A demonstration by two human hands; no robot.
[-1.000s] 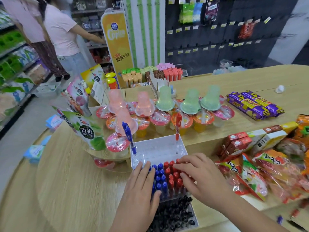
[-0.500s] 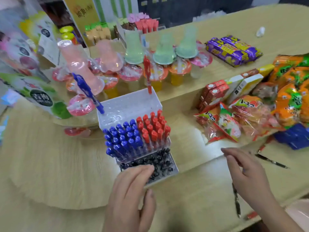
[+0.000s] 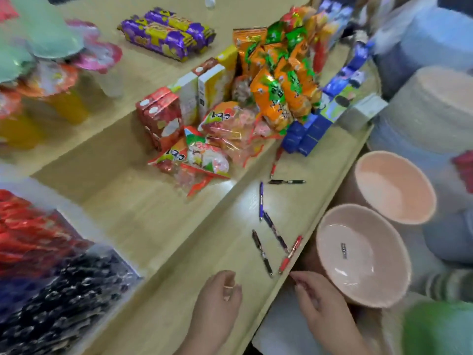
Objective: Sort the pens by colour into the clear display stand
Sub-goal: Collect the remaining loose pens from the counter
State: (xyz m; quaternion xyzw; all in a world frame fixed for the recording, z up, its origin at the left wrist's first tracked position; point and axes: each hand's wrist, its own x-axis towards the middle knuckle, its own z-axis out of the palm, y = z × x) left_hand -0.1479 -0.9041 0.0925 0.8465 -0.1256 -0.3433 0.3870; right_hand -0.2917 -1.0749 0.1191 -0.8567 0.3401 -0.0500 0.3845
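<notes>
The clear display stand (image 3: 122,271) sits blurred at the lower left, holding rows of red pens (image 3: 28,226) and black pens (image 3: 64,298). Several loose pens lie on the wooden counter (image 3: 158,226) near its right edge: a red pen (image 3: 290,254), a black pen (image 3: 262,253), two blue pens (image 3: 261,201) (image 3: 276,233), another black pen (image 3: 286,181) and a second red pen (image 3: 275,162). My left hand (image 3: 217,303) hovers over the counter below the pens, fingers loosely curled, holding nothing. My right hand (image 3: 320,308) is at the counter edge, fingertips just below the nearest red pen, holding nothing.
Snack packets (image 3: 276,93) and small boxes (image 3: 163,116) are piled on the raised shelf behind the pens. Purple bars (image 3: 166,34) lie farther back and jelly cups (image 3: 51,80) stand at the left. Pink basins (image 3: 358,254) and stacked tubs stand off the counter's right edge.
The view has swung right, so the stand now lies at the lower left. My left hand has left the stand. My right hand has come near the red pen at the counter edge.
</notes>
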